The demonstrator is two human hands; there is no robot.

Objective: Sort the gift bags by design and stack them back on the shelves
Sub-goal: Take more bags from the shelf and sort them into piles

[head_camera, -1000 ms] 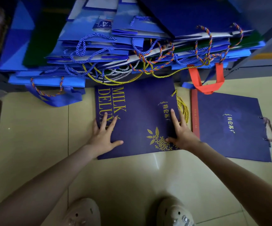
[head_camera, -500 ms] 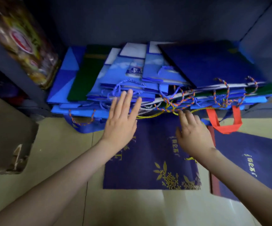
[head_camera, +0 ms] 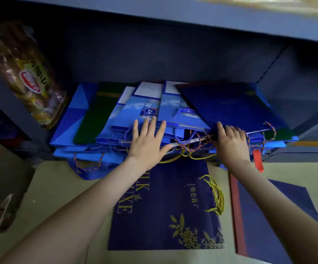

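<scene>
Head camera showed your left hand spread flat on the gift bags stacked on the low shelf. Your right hand was tucked under the navy bag, grip unclear. They looked light and slippery, so the folded edges seemed better to hold than the cords.

Both bare arms are stretching toward 12 o'clock, the left grip lying palm-down with fingers straight and spread, the right grip at its 3 o'clock turning palm-down, fingers bending slightly.

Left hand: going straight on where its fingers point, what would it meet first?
Probably the light blue sky-print bag atop the pile; the left hand's fingertips look nearly on it, though depth is unclear.
</scene>
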